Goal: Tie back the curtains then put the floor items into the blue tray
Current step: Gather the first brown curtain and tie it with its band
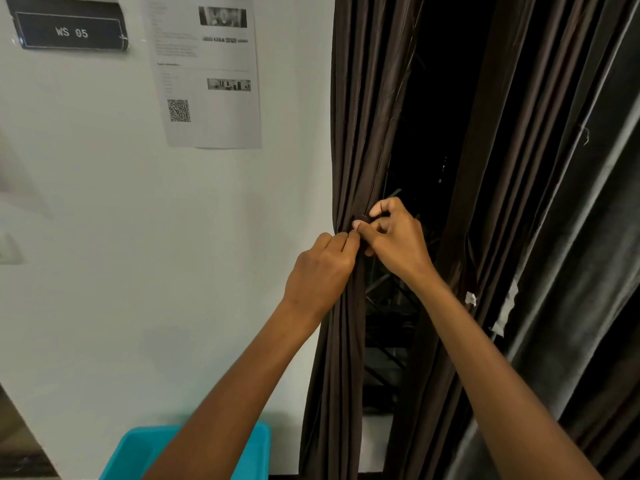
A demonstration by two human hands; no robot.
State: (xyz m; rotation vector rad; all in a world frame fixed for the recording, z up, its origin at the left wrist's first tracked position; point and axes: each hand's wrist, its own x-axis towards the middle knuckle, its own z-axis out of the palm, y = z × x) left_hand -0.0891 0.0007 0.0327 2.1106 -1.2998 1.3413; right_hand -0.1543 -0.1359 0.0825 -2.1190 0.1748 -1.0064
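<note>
A dark brown curtain (pixel 360 133) hangs beside the white wall, gathered into a narrow bundle at mid-height. My left hand (pixel 320 271) pinches the gathered fabric and a dark tie-back (pixel 363 218) at the bundle's left side. My right hand (pixel 394 237) pinches the same tie-back from the right, thumb and forefinger curled on it. The tie-back is mostly hidden by my fingers. A second brown curtain panel (pixel 485 168) hangs to the right, ungathered. A blue tray (pixel 131 448) sits low at the wall's foot, partly behind my left forearm. No floor items are in view.
The white wall (pixel 138 254) carries a black "WS 05" sign (pixel 71 29) and a printed sheet with a QR code (pixel 207 71). A grey curtain (pixel 588 237) hangs at far right. A dark gap with metal framing shows between the brown panels.
</note>
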